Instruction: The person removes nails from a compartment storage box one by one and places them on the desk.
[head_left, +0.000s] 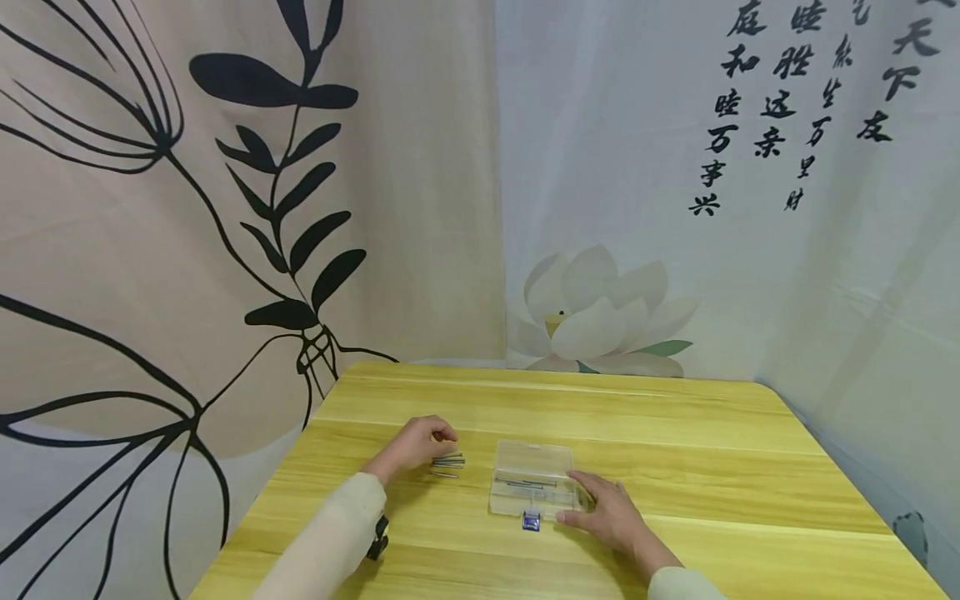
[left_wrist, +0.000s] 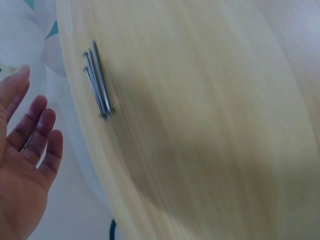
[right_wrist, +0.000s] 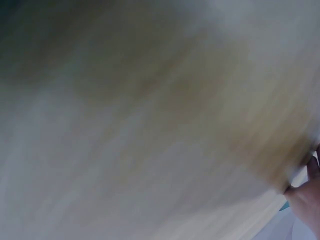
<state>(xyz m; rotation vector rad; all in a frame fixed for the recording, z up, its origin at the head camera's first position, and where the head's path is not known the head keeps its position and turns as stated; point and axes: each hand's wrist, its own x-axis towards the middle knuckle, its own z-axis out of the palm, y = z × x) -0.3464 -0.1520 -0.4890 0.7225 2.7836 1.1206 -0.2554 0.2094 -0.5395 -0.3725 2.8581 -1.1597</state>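
My left hand (head_left: 422,442) hovers by a small bunch of steel nails (head_left: 448,463) on the table. In the left wrist view its fingers are loosely bent with nothing between them, and the nails (left_wrist: 99,82) lie side by side to its right. A clear plastic box (head_left: 534,456) lies with its lid laid back; several nails (head_left: 528,483) are inside. At the box's right end, my right hand (head_left: 611,512) holds it, thumb at the front corner and fingers at the back. The right wrist view is blurred, showing part of the hand (right_wrist: 306,197) at its right edge.
A small blue tab (head_left: 531,522) sits at the front edge of the box. The wooden table (head_left: 712,467) backs onto a curtain (head_left: 420,208) printed with plants and writing. A dark strap (head_left: 378,537) is on the left wrist.
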